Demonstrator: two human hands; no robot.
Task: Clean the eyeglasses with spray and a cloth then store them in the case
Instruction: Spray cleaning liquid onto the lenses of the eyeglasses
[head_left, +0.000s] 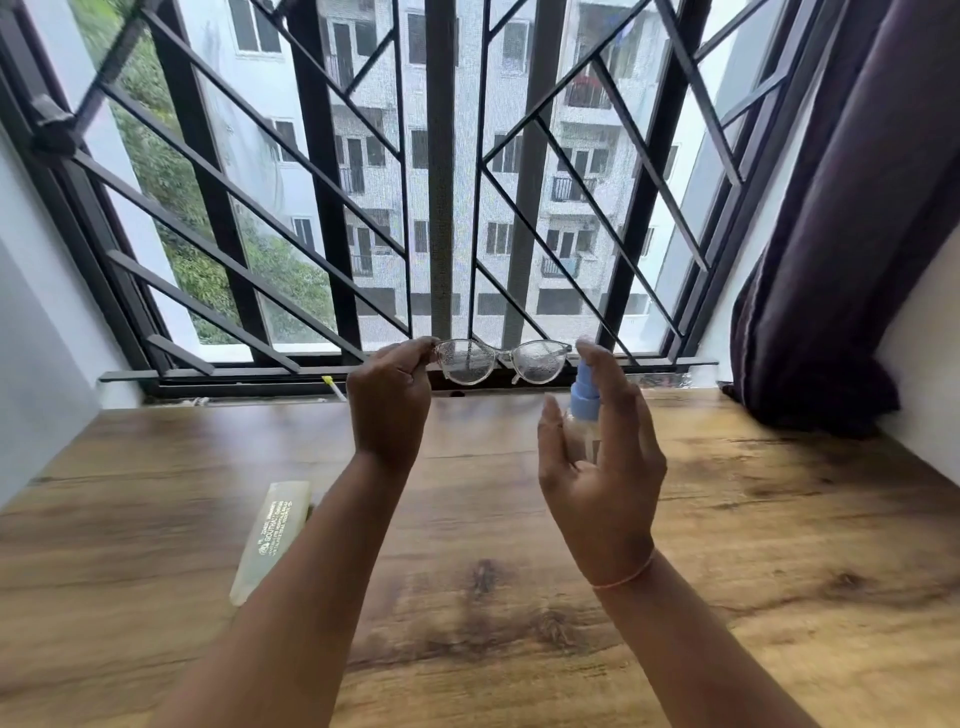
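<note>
1. Eyeglasses (503, 356) with a clear frame are held up in the air, above the far edge of a wooden table (779, 545) and in front of a window. Both lenses look speckled with fine droplets.
2. The left hand (389, 410) pinches the end of the frame on the left side, with its fingers curled in and its back toward the camera.
3. The right hand (597, 452) holds a small spray bottle (584, 392) upright, just beside the lens on the right. The bottle has a blue top and a clear body. The thumb and fingers wrap round it, and the forefinger rests on top of the nozzle.
4. A thin pale band (628, 574) circles the right wrist.
5. A long pale case (270, 540) with printed lettering lies flat on the table at the left, partly hidden behind the left forearm.
6. The window is covered by a black metal grille (322, 208). An apartment block and green trees show through it.
7. A dark purple curtain (841, 260) hangs at the right, and its lower end rests on the table's far right corner.
</note>
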